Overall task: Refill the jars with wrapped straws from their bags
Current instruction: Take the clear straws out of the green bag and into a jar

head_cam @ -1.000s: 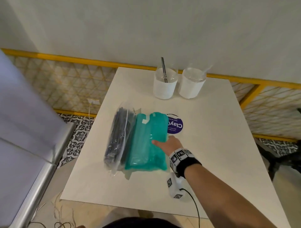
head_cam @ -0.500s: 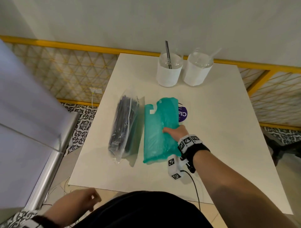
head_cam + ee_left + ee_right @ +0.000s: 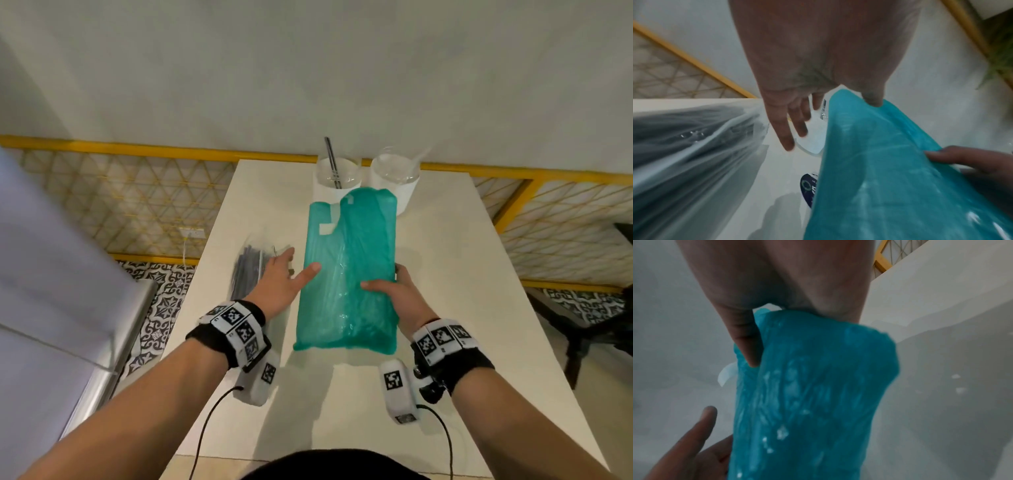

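Note:
My right hand (image 3: 387,286) grips the right edge of a teal plastic bag (image 3: 349,274), thumb on top and fingers behind, and holds it up off the white table (image 3: 462,274). The right wrist view shows that thumb pressed into the teal bag (image 3: 813,394). My left hand (image 3: 291,270) is open, its thumb touching the bag's left edge and its fingers stretched above a clear bag of dark straws (image 3: 245,270) that lies on the table. Behind the teal bag stand two jars: the left jar (image 3: 334,178) holds one dark straw, the right jar (image 3: 397,176) a clear one.
A purple round sticker (image 3: 807,186) lies on the table under the teal bag. A yellow-framed lattice railing (image 3: 137,192) runs behind the table below a plain wall. A grey metal unit (image 3: 51,291) stands to the left, and a dark chair (image 3: 599,325) to the right.
My right hand has lifted the teal bag off the table and swung it up toward the jars. My left hand rose from below the table edge to the bag's left side.

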A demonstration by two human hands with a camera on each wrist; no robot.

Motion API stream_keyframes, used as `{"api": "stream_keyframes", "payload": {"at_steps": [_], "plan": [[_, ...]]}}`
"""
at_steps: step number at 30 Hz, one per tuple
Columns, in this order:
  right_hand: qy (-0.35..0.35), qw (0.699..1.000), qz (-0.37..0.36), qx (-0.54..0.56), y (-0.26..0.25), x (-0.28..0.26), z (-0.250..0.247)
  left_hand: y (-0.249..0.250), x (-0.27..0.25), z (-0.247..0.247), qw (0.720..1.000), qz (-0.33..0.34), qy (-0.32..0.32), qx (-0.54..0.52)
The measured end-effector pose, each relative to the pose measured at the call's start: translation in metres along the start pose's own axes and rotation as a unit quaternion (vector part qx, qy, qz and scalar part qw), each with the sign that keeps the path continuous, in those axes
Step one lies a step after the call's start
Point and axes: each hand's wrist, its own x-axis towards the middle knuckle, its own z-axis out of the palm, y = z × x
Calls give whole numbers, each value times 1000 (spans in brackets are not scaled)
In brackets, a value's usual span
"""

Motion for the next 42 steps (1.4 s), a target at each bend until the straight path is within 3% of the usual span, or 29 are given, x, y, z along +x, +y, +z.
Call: {"api": "stream_keyframes", "payload": {"at_steps": [3,8,11,13,15,17,19,23,25,29,30,33,35,39,42], "plan": [[-28,999,-2,28,-3,-1,-4,13,2,2,995,-13,-55,-88],[-30,1000,-10,1,-4,3,-6,20,2,9,983,-51,-22,-177],[-41,998,-8,-57,-9,4,-4,24,2,11,978,-32,-60,-199],[-30,991,-40,-122,-14,6,-1,24,2,9,976,-9,-75,-203],[3,974,-127,-190,-21,9,4,23,4,5,975,-2,-65,-211],[38,920,-254,-298,-32,10,10,23,7,0,977,-1,-58,-207],[48,839,-369,-398,-44,8,16,23,10,-2,977,-4,-61,-203],[49,707,-457,-537,-67,6,26,27,11,-5,978,0,-63,-201],[48,680,-478,-553,-70,10,24,29,10,-5,977,4,-71,-199],[63,698,-503,-506,-88,12,26,26,10,-8,978,-3,-80,-195],[56,722,-496,-480,-96,11,27,25,10,-9,977,-10,-86,-193],[36,837,-429,-337,-125,2,29,21,8,-8,975,-20,-113,-190],[29,881,-378,-282,-135,-2,29,20,6,-8,973,-29,-114,-197],[10,918,-316,-238,-130,-3,30,15,5,-8,969,-40,-125,-210],[50,931,-318,-170,-132,0,25,8,3,-5,970,-49,-145,-190]]}}
